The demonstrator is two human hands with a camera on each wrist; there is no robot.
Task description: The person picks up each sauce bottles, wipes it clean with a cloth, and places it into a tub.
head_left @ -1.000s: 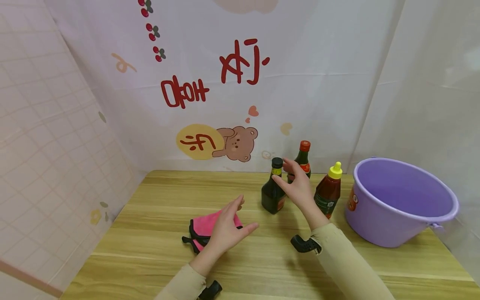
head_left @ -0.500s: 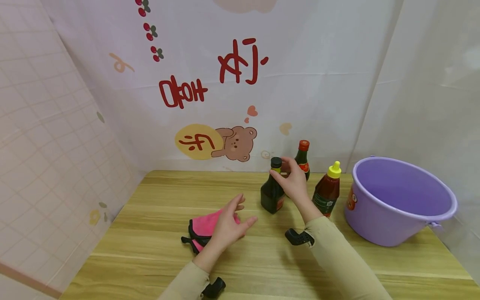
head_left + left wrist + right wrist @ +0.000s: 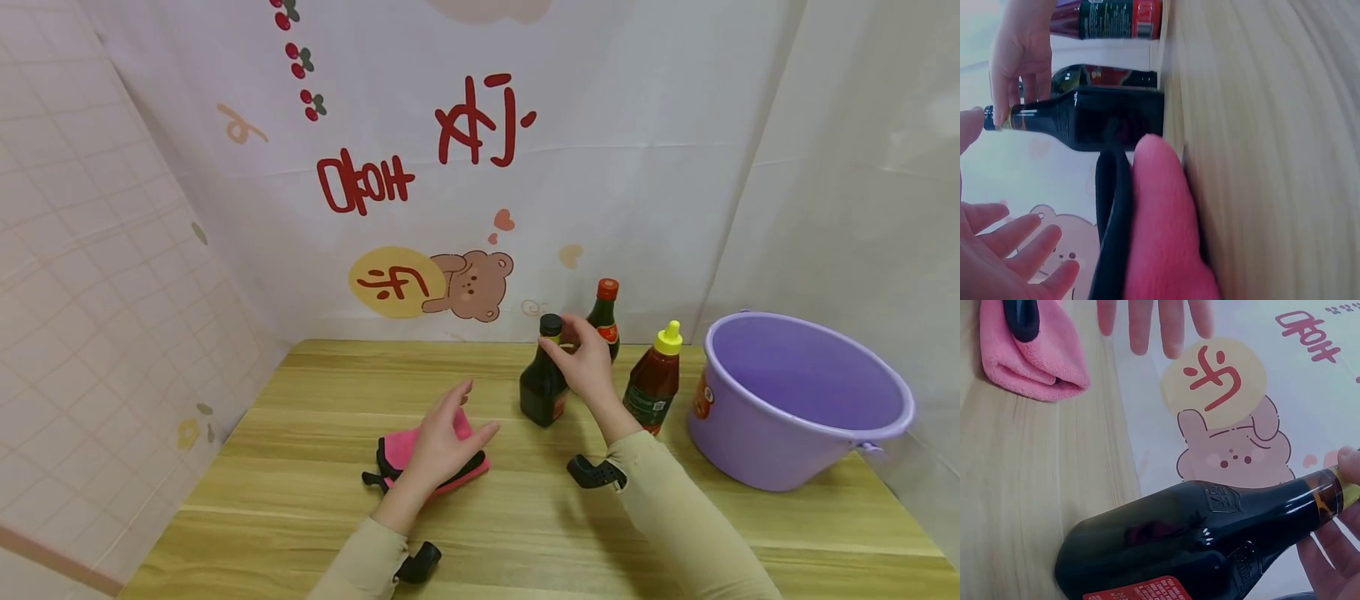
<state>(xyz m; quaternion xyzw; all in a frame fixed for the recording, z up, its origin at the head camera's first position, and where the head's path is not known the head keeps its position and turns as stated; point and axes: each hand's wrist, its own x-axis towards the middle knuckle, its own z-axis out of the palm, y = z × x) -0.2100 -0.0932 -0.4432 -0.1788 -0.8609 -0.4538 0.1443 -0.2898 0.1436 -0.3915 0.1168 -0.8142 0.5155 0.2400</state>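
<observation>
A dark sauce bottle with a black cap (image 3: pixel 542 392) stands upright on the wooden table. My right hand (image 3: pixel 590 367) pinches its neck between thumb and fingers, just below the cap; the right wrist view shows the grip on the yellow neck band (image 3: pixel 1349 495). My left hand (image 3: pixel 441 443) hovers over a folded pink cloth with black edging (image 3: pixel 400 447), fingers spread and holding nothing. In the left wrist view the cloth (image 3: pixel 1166 231) lies beside that hand (image 3: pixel 1010 256). Part of the cloth is hidden by the hand in the head view.
Behind my right hand stands a red-capped bottle (image 3: pixel 604 321), partly covered. A squeeze bottle with a yellow cap (image 3: pixel 652 387) is to its right. A purple bucket (image 3: pixel 757 433) stands at the table's right side. A printed wall sheet (image 3: pixel 615 200) closes off the back.
My right hand has closed in on the dark bottle's neck and now grips it. The left hand has shifted slightly left and forward over the cloth. The bottle has stayed in place.
</observation>
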